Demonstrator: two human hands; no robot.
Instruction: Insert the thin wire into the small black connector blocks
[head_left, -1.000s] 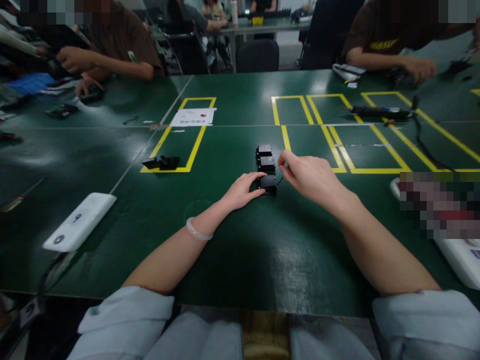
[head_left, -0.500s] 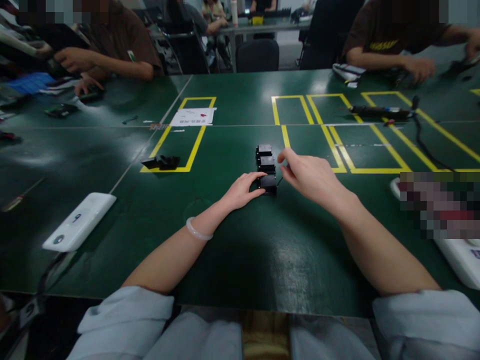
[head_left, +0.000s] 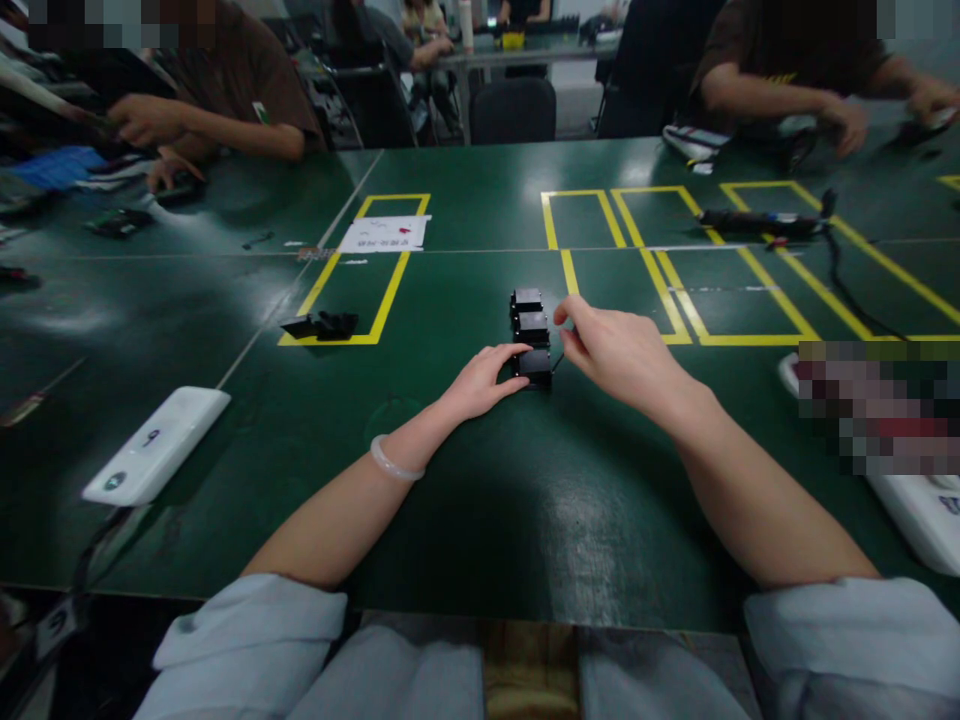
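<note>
A row of three black box-shaped blocks (head_left: 532,323) stands on the green table in front of me, with small bright dots along the sides. My left hand (head_left: 486,382) has its thumb and fingers around the left side of the nearest block (head_left: 535,366). Just right of the row, my right hand (head_left: 611,345) is closed in a pinch. A thin dark rod (head_left: 557,366) runs from its fingertips to the right side of the nearest block; the rest of it is hidden by the fingers.
A black bracket-like part (head_left: 322,325) lies left within yellow tape (head_left: 390,300). A paper label (head_left: 386,233) is behind it. White devices (head_left: 157,445) flank me; the right one is partly blurred out. A black tool with a cable (head_left: 761,222) lies far right. Co-workers sit opposite.
Both my hands and the black blocks stay almost in place. The view has shifted very slightly. At the far right, a co-worker's arms have moved.
</note>
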